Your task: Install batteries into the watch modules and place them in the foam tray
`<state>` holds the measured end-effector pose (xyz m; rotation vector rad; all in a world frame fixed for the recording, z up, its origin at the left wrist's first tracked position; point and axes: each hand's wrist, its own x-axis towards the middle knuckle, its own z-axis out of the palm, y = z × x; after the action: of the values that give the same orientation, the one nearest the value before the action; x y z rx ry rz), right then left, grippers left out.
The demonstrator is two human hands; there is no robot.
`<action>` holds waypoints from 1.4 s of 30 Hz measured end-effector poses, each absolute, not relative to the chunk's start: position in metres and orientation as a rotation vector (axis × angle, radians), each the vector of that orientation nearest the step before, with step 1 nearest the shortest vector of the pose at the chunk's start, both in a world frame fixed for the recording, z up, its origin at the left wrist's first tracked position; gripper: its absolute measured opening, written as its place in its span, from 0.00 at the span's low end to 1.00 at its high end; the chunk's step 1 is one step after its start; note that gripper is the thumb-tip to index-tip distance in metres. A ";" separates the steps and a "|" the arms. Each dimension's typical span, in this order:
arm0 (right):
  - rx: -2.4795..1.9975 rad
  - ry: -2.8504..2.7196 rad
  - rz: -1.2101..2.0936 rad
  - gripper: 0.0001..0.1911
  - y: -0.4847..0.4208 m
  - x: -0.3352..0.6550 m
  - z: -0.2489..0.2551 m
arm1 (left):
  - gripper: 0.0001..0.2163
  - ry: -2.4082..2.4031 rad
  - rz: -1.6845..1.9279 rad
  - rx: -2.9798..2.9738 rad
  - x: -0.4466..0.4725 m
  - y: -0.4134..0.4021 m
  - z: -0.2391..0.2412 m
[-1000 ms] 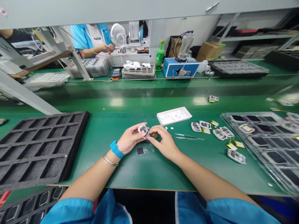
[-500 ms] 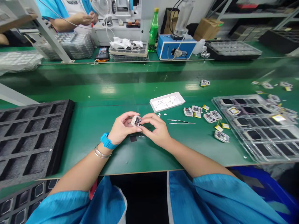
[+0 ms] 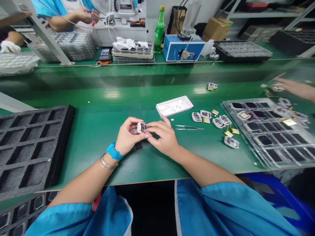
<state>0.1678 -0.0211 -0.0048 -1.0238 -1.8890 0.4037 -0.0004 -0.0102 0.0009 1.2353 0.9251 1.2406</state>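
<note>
While a white casing (image 3: 141, 127) is clamped in the left hand (image 3: 126, 136), it is touched by the right hand (image 3: 163, 137), whose grip is unclear. Tweezers (image 3: 196, 128) are laid nearby.

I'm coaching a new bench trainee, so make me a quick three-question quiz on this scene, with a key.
1. Fill in: the casing held in the left hand is ____ on its outside.
2. True or false: the white box sits higher in the view than the tweezers.
3. Where do the tweezers lie? A) in the white box B) on the green bench C) in the left hand

Key: 1. white; 2. true; 3. B
</note>
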 end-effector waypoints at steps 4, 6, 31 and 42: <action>-1.047 -1.909 0.423 0.04 -0.021 0.168 -0.006 | 0.28 0.920 1.236 1.220 0.000 -0.009 0.000; -1.059 -1.919 0.417 0.04 -0.020 0.168 -0.006 | 0.28 0.929 1.235 1.212 0.000 -0.009 -0.001; -1.077 -1.901 0.450 0.03 -0.004 0.170 -0.010 | 0.26 1.049 1.152 1.081 -0.008 -0.004 0.001; -1.168 -1.254 0.602 0.03 0.032 0.205 -0.001 | 0.26 1.030 1.130 1.013 -0.011 -0.001 -0.002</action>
<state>0.2054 0.0323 -0.0008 -1.1676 -1.2540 0.6022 -0.0106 -0.0013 -0.0018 1.0127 1.0297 1.1300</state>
